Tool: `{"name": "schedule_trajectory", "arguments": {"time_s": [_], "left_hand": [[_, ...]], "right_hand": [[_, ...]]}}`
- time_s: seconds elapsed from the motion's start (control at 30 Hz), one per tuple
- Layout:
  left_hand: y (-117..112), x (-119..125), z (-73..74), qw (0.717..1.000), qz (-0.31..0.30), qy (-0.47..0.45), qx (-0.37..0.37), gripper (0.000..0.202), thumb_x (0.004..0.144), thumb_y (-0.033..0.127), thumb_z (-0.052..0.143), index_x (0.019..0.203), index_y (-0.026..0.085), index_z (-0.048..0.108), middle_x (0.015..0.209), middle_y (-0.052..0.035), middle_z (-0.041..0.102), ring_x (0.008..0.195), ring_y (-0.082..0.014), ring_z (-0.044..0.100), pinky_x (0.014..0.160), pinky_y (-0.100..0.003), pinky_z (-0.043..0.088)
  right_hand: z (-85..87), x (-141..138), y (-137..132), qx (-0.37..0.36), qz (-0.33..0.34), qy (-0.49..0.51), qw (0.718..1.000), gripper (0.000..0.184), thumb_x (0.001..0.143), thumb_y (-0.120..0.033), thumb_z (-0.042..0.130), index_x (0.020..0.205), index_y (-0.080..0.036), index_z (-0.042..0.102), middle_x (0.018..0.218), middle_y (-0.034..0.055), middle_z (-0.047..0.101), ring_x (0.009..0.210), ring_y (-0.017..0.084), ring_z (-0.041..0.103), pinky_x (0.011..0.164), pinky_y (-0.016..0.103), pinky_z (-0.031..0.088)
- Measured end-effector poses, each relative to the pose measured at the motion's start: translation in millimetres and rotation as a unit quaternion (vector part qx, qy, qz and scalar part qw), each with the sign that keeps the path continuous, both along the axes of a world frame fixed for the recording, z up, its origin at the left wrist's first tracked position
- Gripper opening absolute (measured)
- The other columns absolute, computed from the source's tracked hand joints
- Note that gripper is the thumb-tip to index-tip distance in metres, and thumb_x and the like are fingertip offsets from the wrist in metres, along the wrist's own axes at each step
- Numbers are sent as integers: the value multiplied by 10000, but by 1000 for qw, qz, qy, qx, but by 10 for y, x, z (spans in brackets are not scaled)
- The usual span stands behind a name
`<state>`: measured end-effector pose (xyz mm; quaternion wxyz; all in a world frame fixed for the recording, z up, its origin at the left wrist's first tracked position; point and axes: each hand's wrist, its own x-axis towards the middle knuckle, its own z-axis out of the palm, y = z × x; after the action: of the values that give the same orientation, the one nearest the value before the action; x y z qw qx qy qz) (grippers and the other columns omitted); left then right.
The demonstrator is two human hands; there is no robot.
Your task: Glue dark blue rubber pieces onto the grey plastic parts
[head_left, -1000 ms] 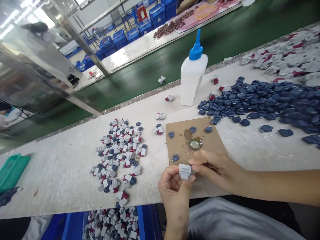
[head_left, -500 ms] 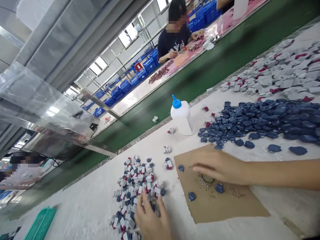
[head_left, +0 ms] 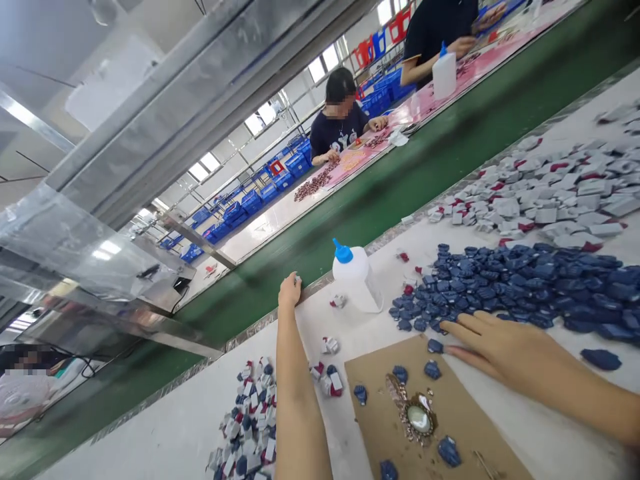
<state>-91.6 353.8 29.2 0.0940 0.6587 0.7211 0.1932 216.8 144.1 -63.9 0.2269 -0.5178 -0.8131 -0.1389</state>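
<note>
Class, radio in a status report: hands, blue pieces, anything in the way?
Left hand at edge of green belt, grey piece at fingertips. Right hand spread at the heaped blue pieces. White bottle between them, possible obstacle.

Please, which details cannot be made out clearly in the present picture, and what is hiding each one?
- Head view: most of the small grey piece, covered by the left hand.
- Head view: the mixed-colour pile, partly behind the left forearm and cut by the bottom edge.
- Head view: the near end of the cardboard, cut by the bottom edge.
- Head view: the navy pile's far side, cut by the right edge.
</note>
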Motion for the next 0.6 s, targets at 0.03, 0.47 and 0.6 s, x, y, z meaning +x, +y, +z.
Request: {"name": "schedule_trajectory", "arguments": {"time_s": [0.03, 0.47, 0.6], "left_hand": [[26, 7, -54, 1000, 6, -9, -7, 340, 885, 332, 552, 1185, 172, 554, 1214, -95, 572, 1025, -219, 591, 858, -448, 509], [-1267, -416, 267, 920, 172, -351, -37, 306, 904, 373, 502, 1099, 144, 559, 952, -52, 612, 725, -132, 594, 609, -292, 517], [-2091, -282, 239, 868, 136, -477, -34, 299, 835, 375, 499, 1018, 143, 547, 706, 17, 496, 547, -85, 471, 393, -172, 331]], "right_hand": [[-4, -11, 10, 5, -5, -8, 1000, 233, 921, -327, 470, 890, -203, 665, 789, 78, 638, 704, 222, 600, 549, 349, 449], [116, 79, 387, -2, 211, -75, 975, 507, 763, 43, 362, 1084, -223, 650, 914, 67, 668, 752, 196, 604, 584, 295, 424], [225, 34, 532, -17, 281, -113, 953, 394, 702, 45, 402, 813, -217, 675, 866, 59, 678, 706, 188, 594, 488, 282, 341]]}}
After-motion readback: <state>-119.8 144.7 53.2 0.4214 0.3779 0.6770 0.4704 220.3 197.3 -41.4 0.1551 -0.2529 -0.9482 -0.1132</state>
